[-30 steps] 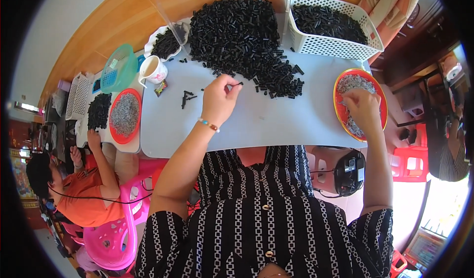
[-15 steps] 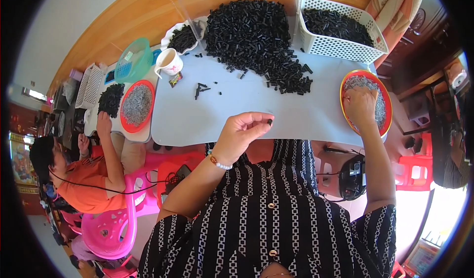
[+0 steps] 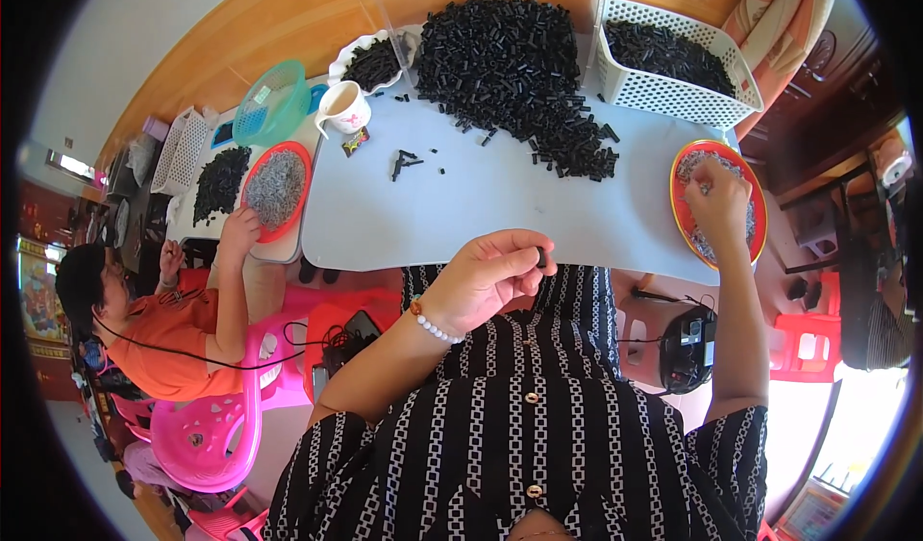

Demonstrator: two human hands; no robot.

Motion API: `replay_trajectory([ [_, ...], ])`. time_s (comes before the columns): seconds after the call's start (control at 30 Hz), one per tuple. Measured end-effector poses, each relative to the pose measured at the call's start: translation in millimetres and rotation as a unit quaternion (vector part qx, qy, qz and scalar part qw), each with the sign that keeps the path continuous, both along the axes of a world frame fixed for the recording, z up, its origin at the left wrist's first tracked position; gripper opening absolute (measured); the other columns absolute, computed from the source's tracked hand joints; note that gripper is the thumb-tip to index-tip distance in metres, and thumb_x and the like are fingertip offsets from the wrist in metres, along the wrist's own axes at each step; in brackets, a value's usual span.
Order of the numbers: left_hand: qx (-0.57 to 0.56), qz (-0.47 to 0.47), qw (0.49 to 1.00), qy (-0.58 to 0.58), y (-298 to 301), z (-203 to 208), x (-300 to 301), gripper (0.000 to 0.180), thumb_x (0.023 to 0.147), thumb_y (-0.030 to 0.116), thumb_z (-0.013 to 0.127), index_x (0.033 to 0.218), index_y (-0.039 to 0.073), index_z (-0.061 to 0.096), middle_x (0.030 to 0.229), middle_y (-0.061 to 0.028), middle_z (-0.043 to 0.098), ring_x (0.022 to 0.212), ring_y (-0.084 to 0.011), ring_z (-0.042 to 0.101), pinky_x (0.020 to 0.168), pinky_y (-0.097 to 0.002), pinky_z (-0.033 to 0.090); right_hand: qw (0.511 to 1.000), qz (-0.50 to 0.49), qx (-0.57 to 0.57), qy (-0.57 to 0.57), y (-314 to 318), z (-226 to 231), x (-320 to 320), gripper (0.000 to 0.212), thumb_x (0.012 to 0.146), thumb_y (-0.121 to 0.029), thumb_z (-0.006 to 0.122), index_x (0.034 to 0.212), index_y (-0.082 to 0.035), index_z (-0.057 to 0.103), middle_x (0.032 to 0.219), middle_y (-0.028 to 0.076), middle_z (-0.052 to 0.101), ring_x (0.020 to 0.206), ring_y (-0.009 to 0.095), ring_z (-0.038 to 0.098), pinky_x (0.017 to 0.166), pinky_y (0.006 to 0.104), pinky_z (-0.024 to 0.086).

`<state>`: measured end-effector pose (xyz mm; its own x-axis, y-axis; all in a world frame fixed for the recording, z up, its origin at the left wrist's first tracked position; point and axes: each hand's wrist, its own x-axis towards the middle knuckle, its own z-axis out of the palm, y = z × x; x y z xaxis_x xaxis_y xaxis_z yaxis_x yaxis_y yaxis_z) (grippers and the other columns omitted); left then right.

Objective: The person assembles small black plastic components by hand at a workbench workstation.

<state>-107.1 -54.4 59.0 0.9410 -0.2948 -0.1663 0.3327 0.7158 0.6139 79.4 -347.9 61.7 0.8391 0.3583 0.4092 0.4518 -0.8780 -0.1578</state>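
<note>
My left hand (image 3: pixel 488 276) is in front of the table's near edge, its fingertips pinched on a small black tube-like piece (image 3: pixel 542 258). At the right, my right hand (image 3: pixel 721 202) is over a red dish (image 3: pixel 760 216) with a yellow rim, fingers drawn together. Small silvery metal pieces (image 3: pixel 702 243) fill that dish. Whatever the right fingertips hold is too small to make out. A large heap of short black tubes (image 3: pixel 500 65) lies at the back middle of the table (image 3: pixel 423 224), spilling toward the right.
A white perforated basket (image 3: pixel 678 105) of black pieces stands back right. At back left are a scalloped white bowl (image 3: pixel 338 72), a white mug (image 3: pixel 344 110) and a small packet (image 3: pixel 355 141). A few black tubes (image 3: pixel 404 163) lie loose. A co-worker's hand (image 3: pixel 240 228) touches another red dish (image 3: pixel 305 171).
My left hand has turned and shifted slightly right, still pinching the black piece. My right hand has drawn its fingers up from among the metal pieces. The co-worker's hand moved from black pieces to their dish.
</note>
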Motion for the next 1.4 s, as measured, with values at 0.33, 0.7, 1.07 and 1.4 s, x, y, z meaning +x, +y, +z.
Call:
replay_trajectory([
  [0.33,-0.166,0.0,0.98,0.109,-24,-5,6,0.016,0.094,0.011,0.058,0.108,0.005,0.062,0.095,-0.0051,0.065,0.075,-0.0087,0.06,0.068,-0.0235,0.053,0.82,0.211,0.448,0.288,82,27,-111,0.009,0.078,0.0,0.067,0.087,-0.003,0.066,0.079,0.001,0.063,0.07,0.011,0.053,0.073,0.0268,0.041],
  [0.7,-0.114,0.022,0.99,0.081,-26,-9,0,0.019,0.094,0.007,0.055,0.111,0.005,0.063,0.097,-0.0071,0.064,0.08,-0.0125,0.059,0.075,-0.0276,0.05,0.884,0.265,0.36,0.138,102,35,-119,0.011,0.075,0.0,0.068,0.084,-0.007,0.068,0.079,0.003,0.064,0.073,0.016,0.057,0.077,0.0297,0.037],
  [1.07,-0.056,0.049,0.995,0.064,-18,-18,1,0.02,0.093,0.006,0.055,0.111,0.003,0.063,0.095,-0.0077,0.065,0.079,-0.0147,0.059,0.071,-0.0281,0.05,0.932,0.283,0.207,0.094,104,49,-114,0.012,0.076,-0.003,0.066,0.087,-0.007,0.068,0.081,0.002,0.066,0.077,0.018,0.059,0.089,0.0385,0.034],
  [1.4,-0.159,0.031,0.986,0.035,-11,-22,5,0.018,0.094,0.008,0.055,0.108,0.012,0.064,0.098,-0.0053,0.064,0.081,-0.0142,0.057,0.072,-0.031,0.052,0.969,0.219,0.112,-0.024,143,-15,-36,0.006,0.076,-0.011,0.068,0.082,-0.014,0.069,0.079,0.0,0.063,0.078,0.02,0.057,0.085,0.0388,0.034],
])
